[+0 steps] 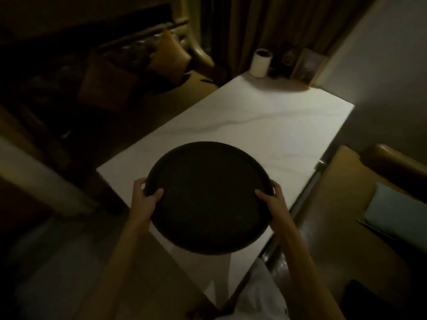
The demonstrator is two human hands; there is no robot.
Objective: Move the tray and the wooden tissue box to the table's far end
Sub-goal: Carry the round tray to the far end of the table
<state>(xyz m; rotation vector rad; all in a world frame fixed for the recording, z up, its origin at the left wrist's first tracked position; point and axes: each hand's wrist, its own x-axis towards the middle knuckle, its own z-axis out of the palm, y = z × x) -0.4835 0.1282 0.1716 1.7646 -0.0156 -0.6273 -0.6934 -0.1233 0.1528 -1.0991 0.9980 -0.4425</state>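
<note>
A round dark tray (208,197) is held over the near part of the white marble table (265,125). My left hand (145,197) grips its left rim, thumb on top. On the opposite rim, my right hand (272,199) holds it the same way. The tray looks empty. No wooden tissue box can be made out for sure; a light wooden surface (143,280) shows under my left forearm at the near edge, and I cannot tell what it is.
At the table's far end stand a white paper roll (260,63), a small dark object (288,58) and a framed picture (308,66) against the curtain. A dark sofa with cushions (115,72) lies left. A padded seat with a bluish cushion (397,215) is right.
</note>
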